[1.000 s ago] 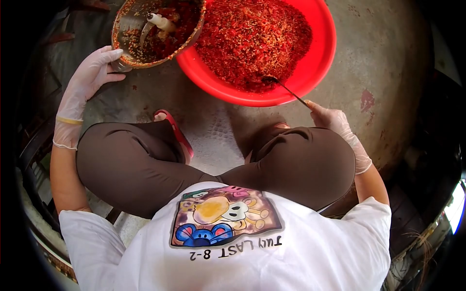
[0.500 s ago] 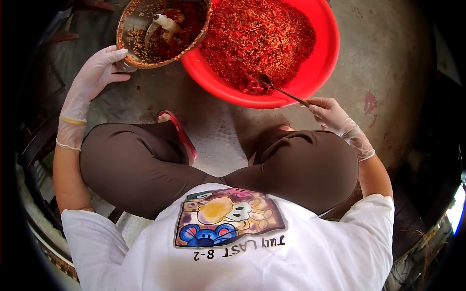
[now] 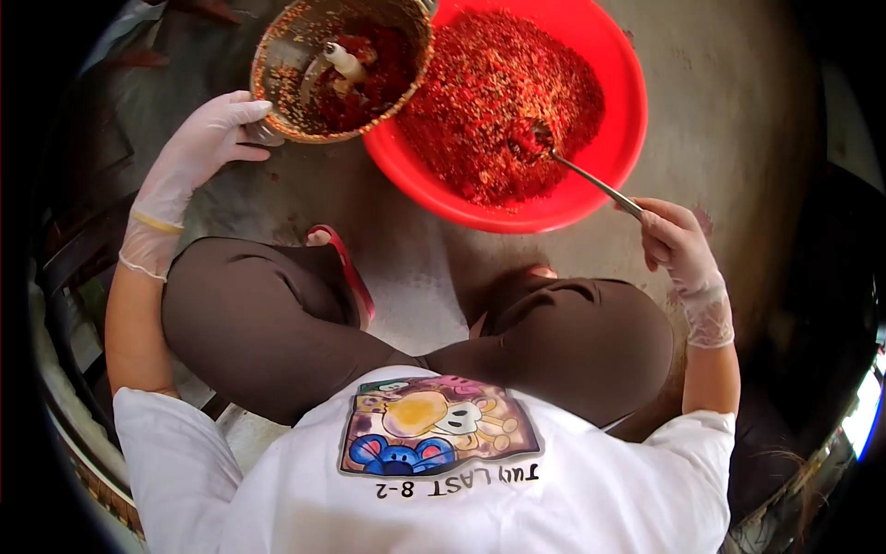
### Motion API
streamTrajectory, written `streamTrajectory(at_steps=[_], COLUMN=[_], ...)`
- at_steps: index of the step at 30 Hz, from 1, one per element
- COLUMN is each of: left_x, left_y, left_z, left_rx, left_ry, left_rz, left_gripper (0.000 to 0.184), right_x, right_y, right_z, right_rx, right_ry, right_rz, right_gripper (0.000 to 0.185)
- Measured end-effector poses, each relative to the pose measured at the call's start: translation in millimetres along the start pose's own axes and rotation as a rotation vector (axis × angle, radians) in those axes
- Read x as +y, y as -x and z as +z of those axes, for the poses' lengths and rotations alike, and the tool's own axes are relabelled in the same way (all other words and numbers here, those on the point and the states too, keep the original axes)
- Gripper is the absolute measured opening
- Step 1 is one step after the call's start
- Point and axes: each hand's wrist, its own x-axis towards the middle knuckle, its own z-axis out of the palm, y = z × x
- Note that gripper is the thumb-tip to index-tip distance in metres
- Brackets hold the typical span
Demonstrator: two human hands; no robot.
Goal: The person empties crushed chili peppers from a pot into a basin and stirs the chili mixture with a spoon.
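Note:
My left hand (image 3: 214, 138), in a clear glove, grips the near left edge of a metal bowl (image 3: 293, 65). Inside the bowl a white blade hub (image 3: 345, 61) stands among red chopped bits and pale seeds. A red basin (image 3: 620, 102) holds a heap of chopped red mixture (image 3: 489, 83), and the bowl overlaps its left rim. My right hand (image 3: 678, 242), gloved too, is closed around the handle of a metal spoon (image 3: 595, 181). Red mixture lies in the spoon's head, over the right part of the heap.
Concrete floor (image 3: 729, 138) with reddish stains surrounds the basin. My bent knees and a red sandal (image 3: 353, 277) are below it. Dark chair-like parts (image 3: 69, 268) stand at the left, and dark objects at the right edge.
The spoon has come up out of the near side of the heap with red mixture in it, and my right hand has shifted right. The bowl and my left hand have moved slightly right.

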Motion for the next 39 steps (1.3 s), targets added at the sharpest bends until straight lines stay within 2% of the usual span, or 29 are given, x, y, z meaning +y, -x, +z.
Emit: streamTrajectory(at_steps=[3, 4, 7, 9, 12, 14, 17, 18, 19, 21, 22, 23, 25, 30, 33, 39], left_x=[-0.7, -0.8, 1.5, 4.8, 4.8, 3.0, 4.2, 3.7, 3.2, 5.6, 4.1, -0.4, -5.2, -4.2, -2.4, -1.3], left_y=[1.0, 0.9, 0.8, 3.7, 5.0, 3.6, 3.2, 4.0, 4.5, 2.6, 1.9, 1.1, -4.1, -4.9, -6.2, -4.4], left_z=[-2.3, -1.4, 1.3, 4.1, 3.4, 2.9, 4.2, 3.5, 3.0, 1.8, -0.4, -1.3, -8.0, -7.0, -7.1, -4.4], left_rx=[-0.024, -0.007, 0.032, 0.036, 0.046, 0.035, 0.052, 0.056, 0.053, 0.034, 0.015, -0.013, -0.026, -0.038, -0.015, -0.002], left_ry=[0.013, 0.016, 0.011, -0.006, 0.009, 0.019, 0.007, 0.0, -0.008, -0.015, -0.008, 0.004, -0.014, -0.03, -0.029, -0.014], left_rz=[0.011, 0.007, -0.014, -0.011, -0.005, -0.006, -0.026, -0.022, -0.019, 0.008, 0.024, 0.03, 0.012, -0.004, -0.011, -0.017], left_gripper=[0.034, 0.034, 0.034, 0.032, 0.03, 0.029, 0.029, 0.029, 0.028, 0.03, 0.031, 0.033, 0.035, 0.034, 0.033, 0.032], right_x=[-35.4, -49.4, -77.6, -81.3, -74.4, -71.9, -69.4, -68.5, -69.5, -68.2, -66.6, -58.6, -38.5, 22.0, 49.3, 65.5], right_y=[9.0, 10.9, 10.1, -0.2, -49.0, -69.3, -76.4, -77.4, -71.7, -67.4, -58.3, -54.4, -38.0, -13.2, -12.6, -15.1], right_z=[8.1, 10.1, 42.3, 62.2, 88.6, 101.2, 98.6, 93.5, 88.4, 74.9, 65.9, 56.2, 35.3, 10.2, 4.9, 1.7], right_rx=[0.071, 0.028, 0.148, 0.156, 0.25, 0.356, 0.402, 0.415, 0.37, 0.38, 0.349, 0.32, 0.332, 0.364, 0.343, 0.362], right_ry=[-0.037, -0.058, -0.038, -0.014, 0.648, 1.195, 1.172, 1.01, 0.859, 0.626, 0.542, 0.437, 0.425, 0.883, 1.141, 1.371], right_rz=[-0.129, -0.202, -0.462, -0.546, -1.001, -1.053, -1.055, -1.131, -1.077, -1.162, -1.069, -1.069, -0.854, -0.483, -0.558, -0.493], right_gripper=[0.036, 0.034, 0.031, 0.031, 0.049, 0.069, 0.068, 0.069, 0.059, 0.043, 0.031, 0.03, 0.029, 0.032, 0.031, 0.03])
